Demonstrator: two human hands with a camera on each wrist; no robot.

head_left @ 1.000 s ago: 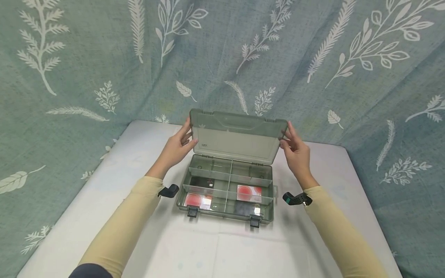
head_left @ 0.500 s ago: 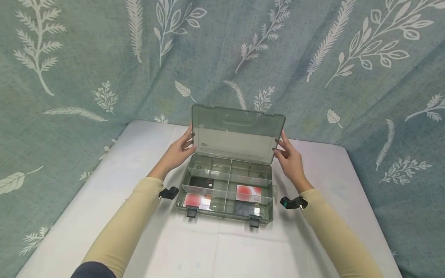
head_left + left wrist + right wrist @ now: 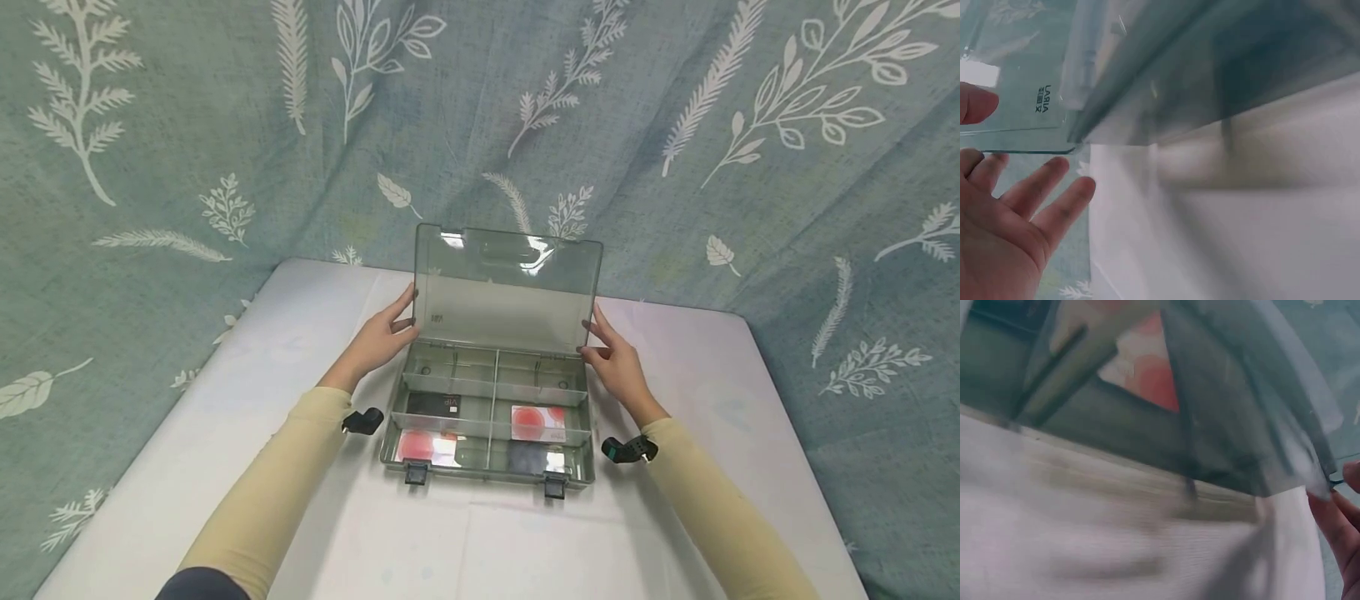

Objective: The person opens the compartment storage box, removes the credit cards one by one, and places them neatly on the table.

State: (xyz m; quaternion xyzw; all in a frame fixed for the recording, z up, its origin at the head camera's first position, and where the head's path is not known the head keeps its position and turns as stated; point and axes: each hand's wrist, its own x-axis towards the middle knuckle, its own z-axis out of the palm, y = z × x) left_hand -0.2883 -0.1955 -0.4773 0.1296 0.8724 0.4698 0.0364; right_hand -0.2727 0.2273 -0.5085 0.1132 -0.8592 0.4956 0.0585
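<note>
A smoky grey-green plastic box (image 3: 480,475) with compartments stands on the table, its see-through lid (image 3: 502,283) raised at the back. My left hand (image 3: 375,343) holds the lid's left edge near the hinge side; in the left wrist view its thumb lies over the lid and the other fingers are spread. At the lower right edge of the lid, my right hand (image 3: 618,367) pinches with thumb and fingers. Inside lie a black VIP card (image 3: 433,406), two red-and-white cards (image 3: 537,422) and a dark card (image 3: 527,457). The back compartments hold no cards.
Two dark latches (image 3: 416,473) hang at the box's front. A white cloth covers the table (image 3: 480,550). Green leaf-patterned fabric (image 3: 465,108) hangs close behind the lid and along both sides.
The lid has swung further back, from leaning forward over the box to standing open. Both hands have moved down along its edges, the right one also leftward. The box has shifted slightly.
</note>
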